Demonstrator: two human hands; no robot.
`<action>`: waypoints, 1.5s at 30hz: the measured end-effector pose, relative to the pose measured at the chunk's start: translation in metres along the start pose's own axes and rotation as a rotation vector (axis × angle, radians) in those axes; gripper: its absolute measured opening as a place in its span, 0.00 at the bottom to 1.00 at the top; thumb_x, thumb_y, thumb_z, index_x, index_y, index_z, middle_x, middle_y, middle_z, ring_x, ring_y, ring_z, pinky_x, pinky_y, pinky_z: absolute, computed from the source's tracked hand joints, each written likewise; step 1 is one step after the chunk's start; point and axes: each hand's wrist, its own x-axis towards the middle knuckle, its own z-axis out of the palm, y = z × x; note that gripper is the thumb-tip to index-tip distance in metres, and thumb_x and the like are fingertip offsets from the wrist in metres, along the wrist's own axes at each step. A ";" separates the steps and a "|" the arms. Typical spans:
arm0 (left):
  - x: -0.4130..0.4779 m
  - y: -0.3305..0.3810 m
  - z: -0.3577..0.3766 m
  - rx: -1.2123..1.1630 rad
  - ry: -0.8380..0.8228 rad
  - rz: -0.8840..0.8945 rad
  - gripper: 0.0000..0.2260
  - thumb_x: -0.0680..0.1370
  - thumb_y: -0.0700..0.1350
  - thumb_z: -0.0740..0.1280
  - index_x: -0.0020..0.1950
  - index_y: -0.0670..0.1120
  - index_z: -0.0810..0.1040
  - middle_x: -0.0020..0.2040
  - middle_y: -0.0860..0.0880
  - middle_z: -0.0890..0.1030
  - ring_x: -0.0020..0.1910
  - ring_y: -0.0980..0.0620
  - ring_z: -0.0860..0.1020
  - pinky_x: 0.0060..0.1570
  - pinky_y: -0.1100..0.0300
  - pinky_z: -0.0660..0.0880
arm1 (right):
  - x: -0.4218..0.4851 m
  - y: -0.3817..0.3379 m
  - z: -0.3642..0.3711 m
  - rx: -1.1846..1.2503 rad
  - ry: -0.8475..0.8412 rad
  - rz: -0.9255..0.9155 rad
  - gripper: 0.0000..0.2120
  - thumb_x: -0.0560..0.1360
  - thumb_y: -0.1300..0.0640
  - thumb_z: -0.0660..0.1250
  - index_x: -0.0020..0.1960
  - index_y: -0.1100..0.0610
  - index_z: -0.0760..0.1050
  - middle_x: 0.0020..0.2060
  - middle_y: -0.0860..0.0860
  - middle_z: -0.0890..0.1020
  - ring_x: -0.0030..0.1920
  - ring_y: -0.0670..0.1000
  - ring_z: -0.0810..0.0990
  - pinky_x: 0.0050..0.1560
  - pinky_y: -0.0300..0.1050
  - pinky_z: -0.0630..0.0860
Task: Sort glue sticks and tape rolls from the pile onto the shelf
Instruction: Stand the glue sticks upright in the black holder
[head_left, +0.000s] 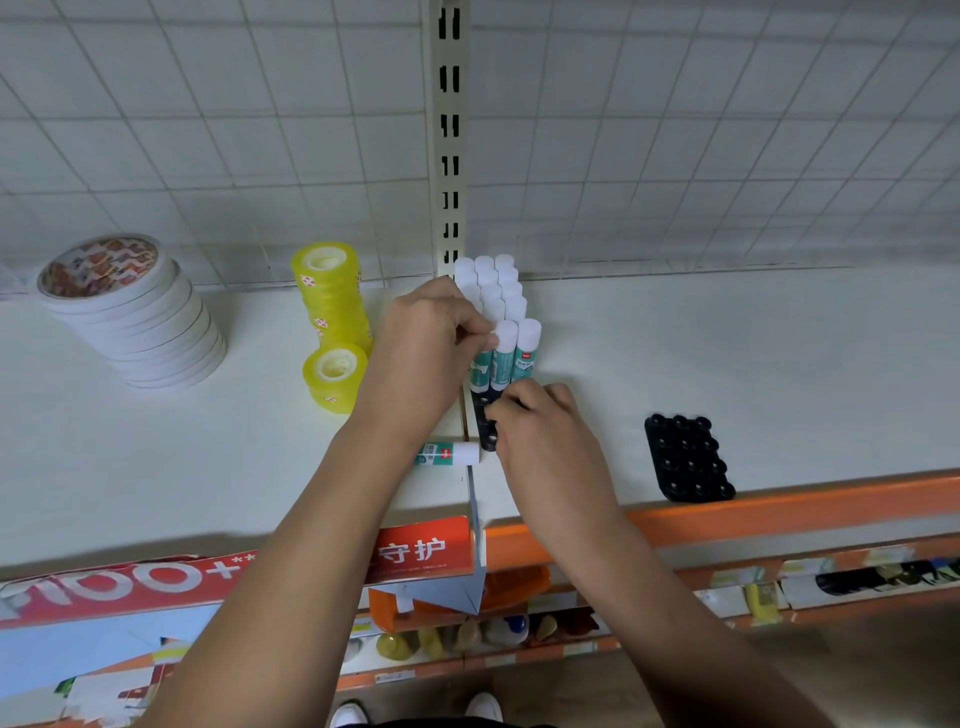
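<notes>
- Loose glue stick (448, 453) lies on its side on the shelf (727, 353), long axis left-right, white cap just beside the right hand (540, 423).
- Left hand (423, 358): fingers pinch the upright glue stick (503, 358) in the black tray (485, 415).
- Right fingers curl onto the tray's front, so this hand is judged nearer.

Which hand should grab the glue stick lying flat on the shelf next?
Probably the right hand: its fingers hold the black tray right beside the lying glue stick. The left hand is farther back, pinching the cap of a standing stick.
</notes>
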 end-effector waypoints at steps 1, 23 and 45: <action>-0.001 -0.001 0.001 -0.017 0.016 -0.013 0.03 0.69 0.38 0.77 0.41 0.43 0.86 0.39 0.53 0.77 0.36 0.55 0.76 0.43 0.56 0.75 | 0.000 0.000 0.001 0.003 0.004 0.003 0.13 0.77 0.62 0.65 0.61 0.56 0.77 0.60 0.51 0.75 0.59 0.54 0.69 0.49 0.43 0.74; -0.085 -0.021 -0.038 0.259 -0.374 -0.030 0.11 0.74 0.42 0.72 0.56 0.50 0.82 0.51 0.53 0.78 0.51 0.50 0.77 0.49 0.54 0.74 | -0.011 0.008 -0.002 0.248 0.097 -0.006 0.11 0.76 0.58 0.67 0.58 0.54 0.80 0.56 0.49 0.78 0.59 0.50 0.72 0.57 0.39 0.69; -0.058 0.010 0.013 0.315 -0.336 0.059 0.12 0.77 0.48 0.68 0.59 0.47 0.82 0.56 0.49 0.80 0.54 0.47 0.78 0.50 0.55 0.73 | 0.020 0.041 -0.053 0.500 0.348 0.015 0.06 0.73 0.63 0.71 0.49 0.57 0.78 0.44 0.49 0.80 0.43 0.45 0.81 0.46 0.40 0.80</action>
